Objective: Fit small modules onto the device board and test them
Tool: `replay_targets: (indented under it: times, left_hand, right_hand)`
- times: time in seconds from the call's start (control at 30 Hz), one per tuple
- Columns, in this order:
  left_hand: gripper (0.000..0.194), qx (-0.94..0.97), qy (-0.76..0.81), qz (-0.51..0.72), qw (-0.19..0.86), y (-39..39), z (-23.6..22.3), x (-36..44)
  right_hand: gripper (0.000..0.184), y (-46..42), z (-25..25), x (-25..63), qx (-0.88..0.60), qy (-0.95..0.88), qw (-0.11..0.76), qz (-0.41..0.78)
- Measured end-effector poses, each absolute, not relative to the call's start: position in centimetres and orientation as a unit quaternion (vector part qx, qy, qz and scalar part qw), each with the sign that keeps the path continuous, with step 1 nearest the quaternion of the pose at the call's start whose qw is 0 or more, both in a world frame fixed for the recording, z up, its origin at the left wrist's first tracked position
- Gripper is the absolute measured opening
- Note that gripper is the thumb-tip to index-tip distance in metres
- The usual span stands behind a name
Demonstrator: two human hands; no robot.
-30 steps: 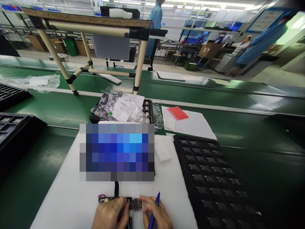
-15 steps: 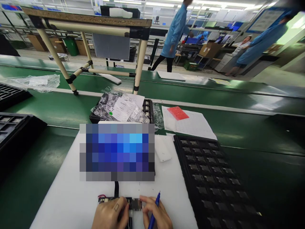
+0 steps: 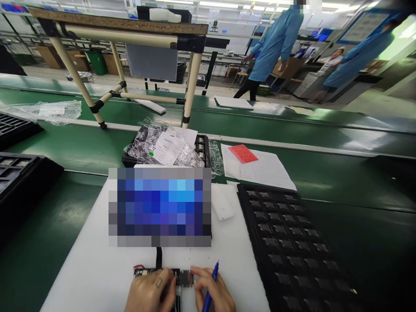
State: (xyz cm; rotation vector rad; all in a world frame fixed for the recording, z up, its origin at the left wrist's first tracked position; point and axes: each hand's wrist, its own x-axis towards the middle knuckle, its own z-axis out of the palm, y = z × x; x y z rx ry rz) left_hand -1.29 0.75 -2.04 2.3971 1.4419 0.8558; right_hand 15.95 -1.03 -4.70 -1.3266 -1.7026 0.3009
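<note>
- Looking down from the head camera, I see my left hand (image 3: 150, 294) and my right hand (image 3: 212, 291) at the near edge of a white rectangular work mat (image 3: 97, 268), with a small dark circuit board fixture (image 3: 177, 277) between them.
- My left hand is curled over the left part of the fixture, fingertips pressing on it; whether the fingers close around it I cannot tell, since the hand covers that part.
- My right hand has its thumb and forefinger closed onto the small grey square module (image 3: 186, 278) seated in the fixture, while the other fingers hold a blue plastic pen (image 3: 210, 286), its tip pointing up and away from me.
- A black cable (image 3: 158, 257) runs from the fixture up to a flat screen device (image 3: 160, 207), blurred out, lying just beyond on the mat.
- A small white rectangular card (image 3: 222, 207) lies just right of the screen.
- A black moulded tray of many small square pockets (image 3: 292, 247), each holding a grey part, sits to the right, its edge beside the mat.
- Beyond the screen lies a crinkled clear plastic bag with a paper label (image 3: 167, 147) over another black tray.
- White paper sheets (image 3: 263, 169) carry a red perforated pad (image 3: 243, 153).
- A person in a blue coat (image 3: 276, 43) walks in the background.
</note>
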Motion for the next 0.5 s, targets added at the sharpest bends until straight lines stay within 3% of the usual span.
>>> replay_targets:
  times: [0.5]
  left_hand:
    - [0.017,0.826,0.525,0.200,0.041,0.04,-2.19,-0.58]
  right_hand:
    - [0.015,-1.07,-4.40,16.46,-0.512,-0.737,0.416,0.149]
